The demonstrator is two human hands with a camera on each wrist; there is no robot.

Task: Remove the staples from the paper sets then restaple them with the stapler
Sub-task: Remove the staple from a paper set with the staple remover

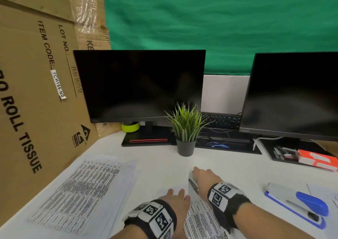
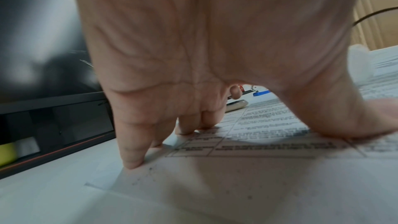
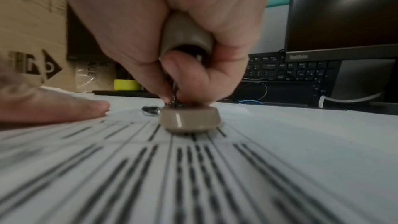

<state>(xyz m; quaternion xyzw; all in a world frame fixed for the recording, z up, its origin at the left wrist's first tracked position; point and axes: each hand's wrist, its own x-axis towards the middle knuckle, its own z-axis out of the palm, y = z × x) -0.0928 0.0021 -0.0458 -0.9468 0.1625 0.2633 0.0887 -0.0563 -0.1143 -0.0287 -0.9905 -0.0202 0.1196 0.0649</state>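
A printed paper set [image 1: 201, 218] lies on the white desk under both hands. My left hand [image 1: 175, 200] presses on it with straight fingers [image 2: 131, 156], fingertips near the sheet's [image 2: 269, 144] top edge. My right hand [image 1: 203, 176] grips a beige staple remover [image 1: 193, 183] at the paper's top right corner. In the right wrist view the remover's lower jaw pad [image 3: 190, 120] lies flat on the paper while thumb and fingers [image 3: 193, 81] squeeze the upper part. A blue and grey stapler [image 1: 300, 204] lies to the right, untouched. The staple itself is hidden.
A second paper stack [image 1: 82, 193] lies at the left beside a large cardboard box [image 1: 36, 92]. Behind are two dark monitors [image 1: 142, 85], a potted plant [image 1: 185, 138], a keyboard [image 1: 223, 120] and a red staple box [image 1: 318, 161].
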